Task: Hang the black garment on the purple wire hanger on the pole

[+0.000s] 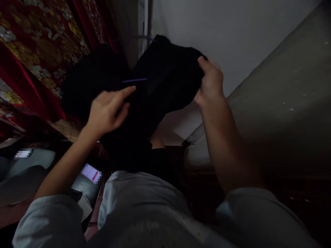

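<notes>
A large piece of black clothing [170,75] is spread out in front of me; its exact kind is lost in the dark. My right hand [210,79] grips its right edge, thumb on the near face and the other fingers mostly behind. Over the left part of the fabric lies my left hand [110,110], index finger stretched out and thumb apart from it. A thin purple strip [134,80], perhaps part of a hanger, shows just above that fingertip. Another faint purple line [148,38] runs by the top of the cloth.
A red curtain with gold and silver patterns [38,44] hangs at left. A lit phone [91,172] lies on a grey surface at lower left, with another bright screen [23,153] farther left. A pale wall [219,27] rises behind; a greyish sloping surface [289,110] is at right.
</notes>
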A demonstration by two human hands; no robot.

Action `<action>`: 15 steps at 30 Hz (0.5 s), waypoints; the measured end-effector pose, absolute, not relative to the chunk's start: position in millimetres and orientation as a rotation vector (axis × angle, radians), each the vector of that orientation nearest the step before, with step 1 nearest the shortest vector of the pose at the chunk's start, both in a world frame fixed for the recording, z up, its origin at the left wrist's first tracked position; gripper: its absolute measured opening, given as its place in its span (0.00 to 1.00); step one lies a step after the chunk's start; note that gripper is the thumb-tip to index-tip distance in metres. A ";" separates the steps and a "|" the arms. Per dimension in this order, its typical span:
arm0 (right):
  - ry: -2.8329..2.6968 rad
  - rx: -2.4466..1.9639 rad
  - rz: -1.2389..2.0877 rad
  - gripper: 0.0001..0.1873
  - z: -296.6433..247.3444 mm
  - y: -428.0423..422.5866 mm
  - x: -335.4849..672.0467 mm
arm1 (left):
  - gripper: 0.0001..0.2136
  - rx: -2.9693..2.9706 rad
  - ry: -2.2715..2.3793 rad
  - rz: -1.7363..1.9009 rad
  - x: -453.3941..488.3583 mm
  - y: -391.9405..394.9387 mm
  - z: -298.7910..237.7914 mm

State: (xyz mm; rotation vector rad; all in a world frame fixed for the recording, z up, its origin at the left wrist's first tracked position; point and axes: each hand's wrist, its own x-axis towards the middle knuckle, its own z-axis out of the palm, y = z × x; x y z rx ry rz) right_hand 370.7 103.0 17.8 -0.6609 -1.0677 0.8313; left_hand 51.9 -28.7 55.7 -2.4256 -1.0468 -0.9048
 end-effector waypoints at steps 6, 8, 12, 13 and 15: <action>-1.068 -0.625 0.723 0.13 5.9 75.0 382.0 | 0.27 -2.592 -1.637 -0.292 71.7 -11.5 -19.1; -1.006 -0.677 0.709 0.12 -4.3 63.9 383.2 | 0.23 -2.583 -1.722 -0.235 70.2 -7.1 -46.7; -0.899 -0.801 0.677 0.13 -30.4 61.1 392.9 | 0.14 -2.638 -1.817 -0.478 67.0 -17.3 -110.5; -0.916 -0.826 0.666 0.15 -38.4 63.8 396.4 | 0.12 -2.659 -1.824 -0.597 68.0 -23.4 -126.7; -1.116 -0.856 0.684 0.21 -58.5 66.3 399.9 | 0.09 -2.671 -1.816 -0.898 73.2 -38.2 -155.4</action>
